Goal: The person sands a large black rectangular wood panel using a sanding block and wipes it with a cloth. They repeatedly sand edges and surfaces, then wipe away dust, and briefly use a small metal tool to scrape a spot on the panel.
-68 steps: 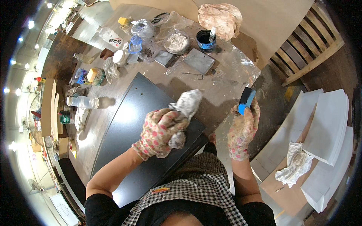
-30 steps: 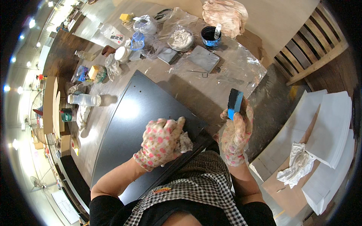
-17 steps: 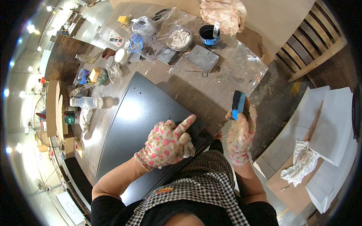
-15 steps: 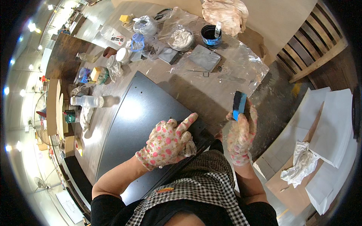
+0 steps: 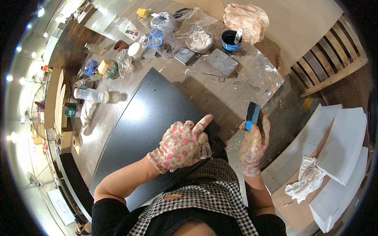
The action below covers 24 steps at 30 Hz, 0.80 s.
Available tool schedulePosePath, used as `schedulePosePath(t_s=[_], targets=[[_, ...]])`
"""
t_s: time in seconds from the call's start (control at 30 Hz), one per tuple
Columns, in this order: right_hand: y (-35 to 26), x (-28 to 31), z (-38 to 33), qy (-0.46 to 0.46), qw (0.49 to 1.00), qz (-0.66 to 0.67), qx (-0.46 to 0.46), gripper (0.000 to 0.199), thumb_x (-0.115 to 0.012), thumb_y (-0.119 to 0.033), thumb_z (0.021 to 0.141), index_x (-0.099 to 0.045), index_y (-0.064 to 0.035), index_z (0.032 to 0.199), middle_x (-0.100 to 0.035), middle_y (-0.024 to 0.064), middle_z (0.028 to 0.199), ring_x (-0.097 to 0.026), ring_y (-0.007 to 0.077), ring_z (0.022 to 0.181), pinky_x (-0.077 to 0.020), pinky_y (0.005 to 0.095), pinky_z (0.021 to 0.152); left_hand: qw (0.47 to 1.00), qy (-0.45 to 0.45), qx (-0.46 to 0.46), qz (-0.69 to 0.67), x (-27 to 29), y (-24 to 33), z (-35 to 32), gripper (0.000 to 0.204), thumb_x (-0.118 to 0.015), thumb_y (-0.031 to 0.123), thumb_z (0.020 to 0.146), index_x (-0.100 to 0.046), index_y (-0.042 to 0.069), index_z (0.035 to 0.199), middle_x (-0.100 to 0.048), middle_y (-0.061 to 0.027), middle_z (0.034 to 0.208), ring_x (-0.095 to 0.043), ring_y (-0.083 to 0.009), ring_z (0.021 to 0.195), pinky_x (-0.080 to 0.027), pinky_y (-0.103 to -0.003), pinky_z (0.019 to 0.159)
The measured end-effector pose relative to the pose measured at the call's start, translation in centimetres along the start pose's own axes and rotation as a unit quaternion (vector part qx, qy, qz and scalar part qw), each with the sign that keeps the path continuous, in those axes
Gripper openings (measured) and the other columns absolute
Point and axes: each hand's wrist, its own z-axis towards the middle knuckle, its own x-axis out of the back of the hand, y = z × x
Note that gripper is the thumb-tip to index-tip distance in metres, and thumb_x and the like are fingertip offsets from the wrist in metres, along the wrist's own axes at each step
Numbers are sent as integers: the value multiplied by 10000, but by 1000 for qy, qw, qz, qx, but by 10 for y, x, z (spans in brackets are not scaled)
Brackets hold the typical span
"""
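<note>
My left hand [image 5: 179,143], in a flower-patterned glove, rests over the near right edge of a dark grey glossy panel [image 5: 134,137]. Its index finger points out along the panel, while the others curl round a crumpled greyish wad [image 5: 205,150], whose material I cannot make out. To the right, past the panel's corner, my right hand [image 5: 254,147] wears a stained glove of the same kind. Between its fingertips is a blue block with a black face [image 5: 253,115], held up clear of the panel.
On the worktable [image 5: 177,74] behind the panel lie two grey flat blocks, a bowl of white paste [image 5: 199,41], a black-stained tub [image 5: 231,41] and a stained cloth [image 5: 246,21]. Bottles and jars line the left. White boards [image 5: 344,149] and a slatted wooden piece [image 5: 330,51] stand right.
The whole view has shifted and turned slightly, so the table things appear farther right. Both hands keep their grips; the blue block stays raised in my right hand.
</note>
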Motion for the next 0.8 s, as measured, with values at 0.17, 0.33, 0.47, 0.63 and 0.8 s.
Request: schedulePosePath(t_s=[0.17,0.33,0.47,0.63,0.8], targets=[[-5,-5,-1,-30,997,-70,4,454,-477,-209,983,-418,31,1365,-426,161,1386,-567,217,954,-518,333,802,999,34,-8,17,-1,1,-4,377,-745,300,619,-640,77,904,-392,-143,1473,-592,-289,885,-493,-425,727],[-18,-8,0,-35,996,-55,-53,462,-472,-206,975,-419,30,1369,-449,155,1356,-556,199,975,-499,322,840,999,35,-14,7,-2,1,-2,403,-751,309,614,-637,74,921,-391,-137,1473,-590,-278,898,-494,-420,729],[-21,-7,5,-46,994,-84,-52,449,-486,-174,970,-425,32,1365,-463,152,1340,-539,212,1044,-484,338,888,999,41,-1,7,-5,2,-3,410,-755,319,616,-636,77,925,-402,-123,1463,-589,-263,908,-494,-416,741],[-13,-4,22,-77,989,-129,11,425,-487,-129,968,-436,26,1361,-469,151,1332,-526,236,1114,-485,351,913,999,40,13,-9,-7,5,-10,417,-746,320,634,-623,83,955,-415,-122,1451,-589,-257,927,-491,-409,745],[-10,-4,41,-89,989,-117,-6,411,-507,-85,958,-458,20,1352,-484,141,1325,-531,218,1107,-491,333,901,998,52,27,3,-7,9,-6,449,-711,310,685,-586,92,1057,-415,-134,1451,-599,-264,911,-496,-409,740]])
